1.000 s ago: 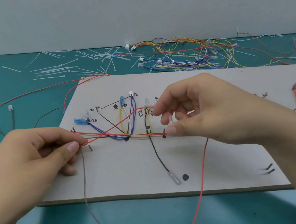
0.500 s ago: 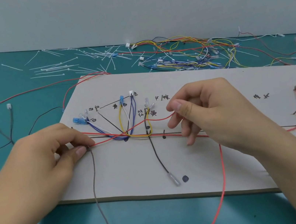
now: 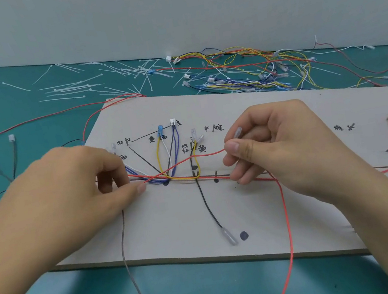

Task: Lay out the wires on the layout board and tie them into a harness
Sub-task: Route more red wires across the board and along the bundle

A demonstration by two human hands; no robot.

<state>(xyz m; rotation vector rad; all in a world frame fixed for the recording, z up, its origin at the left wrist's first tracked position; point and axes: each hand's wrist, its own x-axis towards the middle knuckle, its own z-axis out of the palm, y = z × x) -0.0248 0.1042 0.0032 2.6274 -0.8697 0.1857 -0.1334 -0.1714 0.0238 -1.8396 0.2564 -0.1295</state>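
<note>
While left hand (image 3: 68,197) pinches the bundle (image 3: 182,178) steady on the board (image 3: 175,226), right hand (image 3: 290,152) pinches red wire (image 3: 204,154), apparently for routing.

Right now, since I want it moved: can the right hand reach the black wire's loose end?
Probably yes: the end lies uncovered on the board, near the right hand, nothing between. But that hand pinches a red wire.

Red wire (image 3: 286,221); seemingly grey board (image 3: 175,226)

left hand (image 3: 68,192) palm down, fingers (image 3: 136,191) pinched; right hand (image 3: 290,154), fingers (image 3: 237,147) pinched
</note>
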